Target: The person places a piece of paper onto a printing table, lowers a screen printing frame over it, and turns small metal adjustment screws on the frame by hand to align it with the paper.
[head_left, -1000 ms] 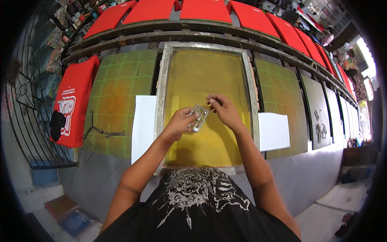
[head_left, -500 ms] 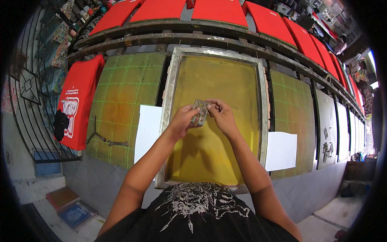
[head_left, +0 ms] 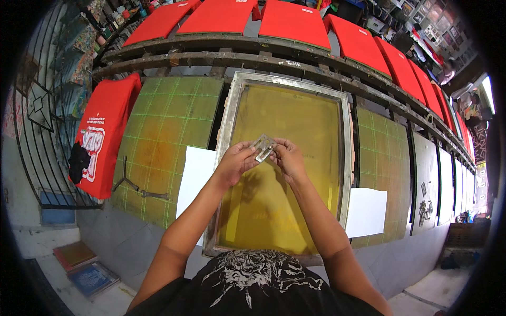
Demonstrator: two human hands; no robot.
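Observation:
My left hand (head_left: 237,160) is closed on a small slotted metal plate (head_left: 263,146), thumb over its near side. My right hand (head_left: 286,159) pinches the plate's right side. Both hands hang over the yellow mesh (head_left: 274,210) of a screen with a worn silver frame (head_left: 346,147). White paper sheets (head_left: 192,176) (head_left: 366,210) stick out from under the frame on either side. On the green gridded board (head_left: 168,116) to the left lie a Y-shaped metal tool (head_left: 125,176) and a wrench (head_left: 154,194).
A red printed shirt (head_left: 105,110) with black cloth (head_left: 79,160) lies far left, beside a metal grille (head_left: 39,121). Red shirts (head_left: 211,16) on boards line the back behind dark rails (head_left: 200,58). Right are another gridded board (head_left: 382,152) and a board holding small metal parts (head_left: 423,209).
My right hand has moved in from beside the metal plate to grip it, and the plate has turned in my fingers. The surroundings now sit lower in the view.

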